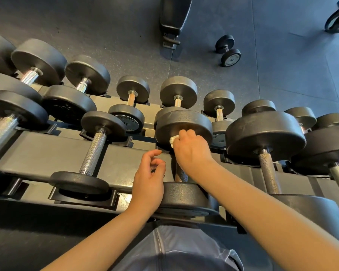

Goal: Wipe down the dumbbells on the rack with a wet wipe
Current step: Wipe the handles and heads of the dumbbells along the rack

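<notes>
So the dumbbell being cleaned [184, 132] sits in the middle of the near tier of the rack [53, 151], and I'll place everything else off that one. The right hand [191, 151] is curled around a scrunched-up white wet wipe [173, 139] and has it pressed against the inner face of the far head of that dumbbell, right where the handle meets the head. Only a small wad of the wipe sticks out at the thumb side; the rest is buried in the fist. The left hand [149, 179] is just left of the same dumbbell's handle, over the grey rack beam, fingers loosely bent and holding nothing, with the wrist close to the dumbbell's near head; can't tell if it actually touches it. To the left of the dumbbell there's a smaller one with a shiny knurled handle [93, 151], and to the right a bigger one [265, 137] with a dull handle, both in their own cradles. Behind it, on the far tier, a row of smaller dumbbells [178, 92] sits with their handles pointing the same way. Farther back past the rack, a loose dumbbell [227, 50] lies on the dark rubber floor [282, 65], and a black bench [174, 14] stands to the left of that one.
</notes>
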